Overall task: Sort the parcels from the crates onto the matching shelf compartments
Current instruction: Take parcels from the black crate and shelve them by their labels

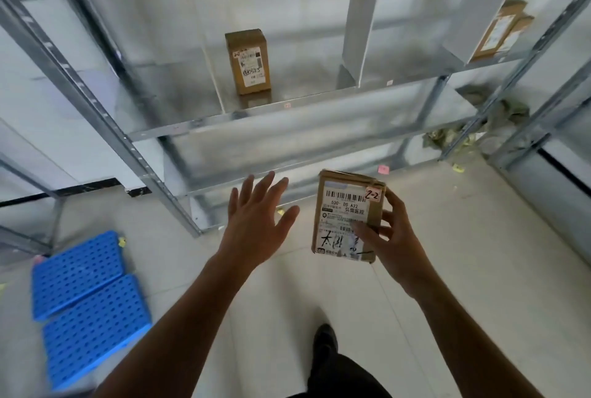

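The right hand grips a small brown cardboard parcel marked 2-2, not yet on the grey metal shelf at twelve o'clock. The left hand is empty, fingers spread wide. One tall brown box already stands there.
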